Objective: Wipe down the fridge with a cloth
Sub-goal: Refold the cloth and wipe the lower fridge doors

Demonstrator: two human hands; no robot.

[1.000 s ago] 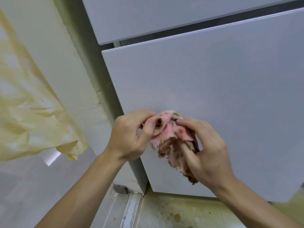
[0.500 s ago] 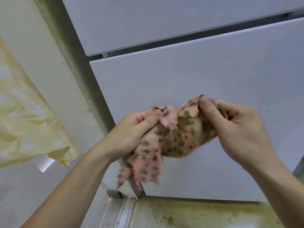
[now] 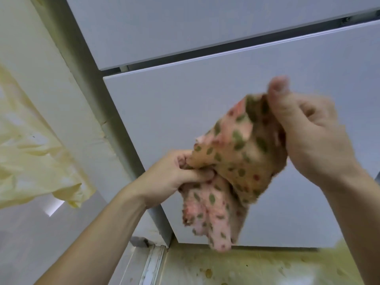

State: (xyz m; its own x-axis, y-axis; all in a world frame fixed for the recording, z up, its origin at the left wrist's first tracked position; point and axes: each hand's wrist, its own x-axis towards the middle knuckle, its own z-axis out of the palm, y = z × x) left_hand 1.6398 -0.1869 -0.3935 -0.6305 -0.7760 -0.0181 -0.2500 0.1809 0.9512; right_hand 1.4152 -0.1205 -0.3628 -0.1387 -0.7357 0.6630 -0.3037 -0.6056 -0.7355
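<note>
A pink cloth (image 3: 226, 161) with green and red spots hangs between both my hands in front of the white lower fridge door (image 3: 168, 112). My left hand (image 3: 172, 173) pinches its lower left part. Higher up and to the right, my right hand (image 3: 308, 138) grips the cloth's upper edge and is blurred. A loose flap of the cloth dangles down toward the door's bottom edge. Above a dark gap lies the upper fridge door (image 3: 185, 27).
A yellowish curtain (image 3: 30, 157) hangs at the left beside a cream wall panel (image 3: 51, 79). Below the fridge, the stained floor (image 3: 246, 268) meets a metal sliding track (image 3: 153, 264).
The bunched cloth has been pulled open between my hands. My right hand rose up and to the right with its edge, while my left hand stayed low holding the other part.
</note>
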